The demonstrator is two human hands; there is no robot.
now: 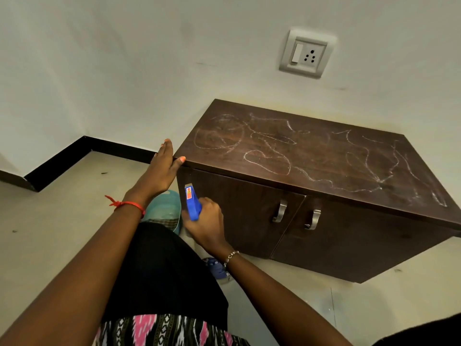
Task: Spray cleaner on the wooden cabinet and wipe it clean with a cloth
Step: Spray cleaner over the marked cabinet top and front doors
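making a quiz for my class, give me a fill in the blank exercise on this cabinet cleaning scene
1. The right hand holds a spray bottle whose trigger head is ____ in colour.
2. The left hand rests on the cabinet's left ____.
3. White ____ scribbles cover the cabinet top.
4. The cabinet's two doors each carry a metal ____.

Missing words: blue; corner; chalk-like; handle

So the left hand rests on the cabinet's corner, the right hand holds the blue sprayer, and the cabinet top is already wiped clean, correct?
Not quite. The head view shows the cabinet top covered in white chalk scribbles, not clean. The rest holds: left hand on the corner, right hand holding the blue sprayer.
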